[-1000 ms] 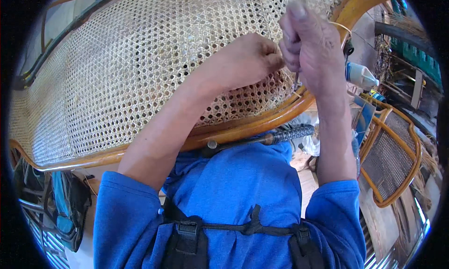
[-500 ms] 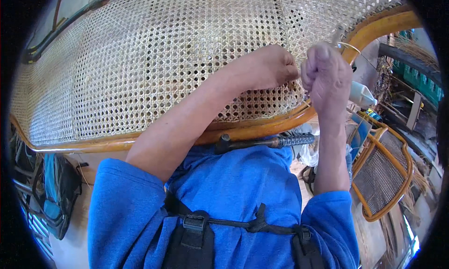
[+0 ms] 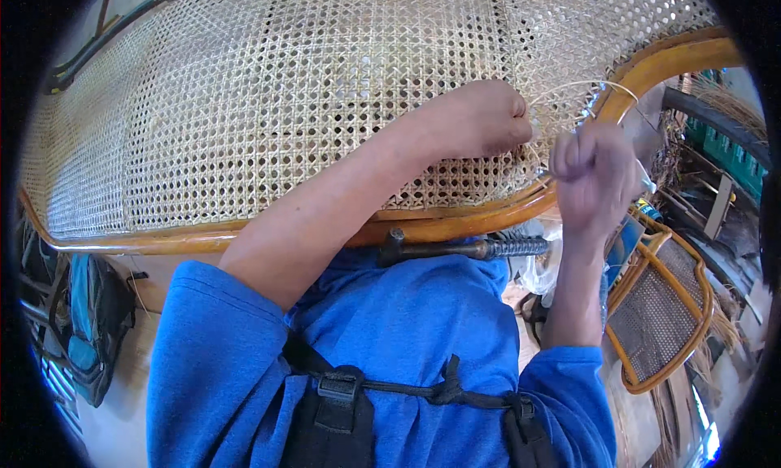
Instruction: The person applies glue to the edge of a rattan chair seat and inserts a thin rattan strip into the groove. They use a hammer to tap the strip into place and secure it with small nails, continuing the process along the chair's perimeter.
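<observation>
A wide woven cane panel point(image 3: 268, 134) stretches in front of me, bordered by a glossy bent rattan frame point(image 3: 439, 223). My left hand point(image 3: 492, 118) is closed in a fist on the weave, near its right-hand corner. From that fist a thin pale cane strand point(image 3: 569, 85) arches right, over to the frame's curved side. Just past the corner of the frame, my right hand point(image 3: 598, 171) is raised and closed, slightly blurred. Whatever it may grip is hidden by its fingers. Across my lap, below the frame's near edge, lies a hammer-like tool point(image 3: 443, 251) with a coil-wrapped end.
A smaller rattan-framed cane piece point(image 3: 659, 305) sits low on the right. Behind it are loose fibre, wood scraps and green crates point(image 3: 724, 152). A clear plastic bag point(image 3: 537, 271) lies by my right forearm. At the left a blue and black backpack point(image 3: 93, 338) rests on the floor.
My right hand has pulled back, down and to the right, away from the left fist. The left fist has shifted slightly right. A longer stretch of the strand now shows between them and the frame.
</observation>
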`<state>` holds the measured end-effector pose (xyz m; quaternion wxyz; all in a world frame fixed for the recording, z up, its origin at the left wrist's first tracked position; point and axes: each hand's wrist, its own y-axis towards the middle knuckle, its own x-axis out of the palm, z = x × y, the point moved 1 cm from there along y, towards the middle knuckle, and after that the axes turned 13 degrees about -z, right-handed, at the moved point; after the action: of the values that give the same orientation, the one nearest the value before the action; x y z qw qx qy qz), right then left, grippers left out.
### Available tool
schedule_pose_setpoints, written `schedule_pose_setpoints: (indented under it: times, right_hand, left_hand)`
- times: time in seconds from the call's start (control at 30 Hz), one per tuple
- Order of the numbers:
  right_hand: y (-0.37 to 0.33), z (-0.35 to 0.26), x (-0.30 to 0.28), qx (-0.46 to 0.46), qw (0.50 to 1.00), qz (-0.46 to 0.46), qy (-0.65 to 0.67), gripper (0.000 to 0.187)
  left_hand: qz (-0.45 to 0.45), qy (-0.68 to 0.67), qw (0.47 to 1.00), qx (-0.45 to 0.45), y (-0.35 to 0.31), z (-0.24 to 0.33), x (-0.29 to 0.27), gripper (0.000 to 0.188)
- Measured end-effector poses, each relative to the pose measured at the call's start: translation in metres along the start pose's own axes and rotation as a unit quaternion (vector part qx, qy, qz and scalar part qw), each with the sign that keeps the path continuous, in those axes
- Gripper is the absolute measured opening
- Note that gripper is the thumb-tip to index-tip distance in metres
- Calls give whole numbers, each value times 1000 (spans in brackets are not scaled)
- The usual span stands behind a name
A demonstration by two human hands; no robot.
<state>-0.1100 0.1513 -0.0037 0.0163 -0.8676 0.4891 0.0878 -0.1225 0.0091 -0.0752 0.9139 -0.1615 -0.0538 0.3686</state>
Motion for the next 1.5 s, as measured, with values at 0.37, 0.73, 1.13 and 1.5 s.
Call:
schedule_pose_setpoints:
  times: [0.37,0.73,1.13,1.5]
  right_hand:
    - [-10,8,-9,-15,990,-52,130,25]
    - [9,1,-12,37,975,-111,187,47]
    - [-32,-57,-79,21,981,194,13,35]
    - [-377,100,34,477,795,354,-120,29]
  left_hand:
    - [-11,-24,1000,-2,-1,2,-3,36]
    - [8,-29,1000,9,-4,4,-2,30]
    - [18,-58,996,65,9,15,11,33]
    - [70,-381,922,12,-6,30,2,35]
